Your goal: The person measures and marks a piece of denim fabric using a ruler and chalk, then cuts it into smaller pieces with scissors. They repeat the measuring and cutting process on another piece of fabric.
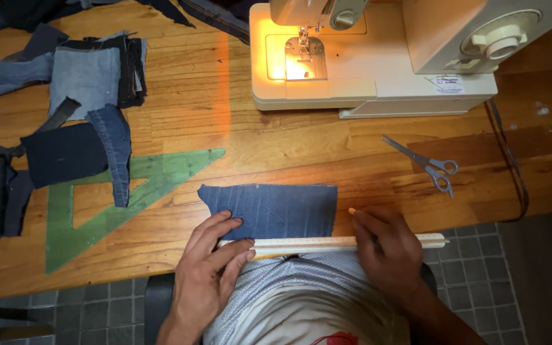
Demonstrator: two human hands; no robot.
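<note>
A rectangular piece of dark blue denim [276, 207] lies at the near edge of the wooden table [237, 128]. A pale ruler [327, 243] rests along the denim's near edge. My left hand [209, 268] presses flat on the ruler's left end and the cloth, fingers spread. My right hand [384, 246] sits on the ruler further right and pinches a small orange-tipped marker [352, 211] by the denim's right edge.
A cream sewing machine [378, 57] with its lamp on stands at the back. Grey scissors [426, 163] lie to the right. A green see-through set square [154, 176] and several denim scraps [65, 115] cover the left side. A black cable [512, 160] runs down the right.
</note>
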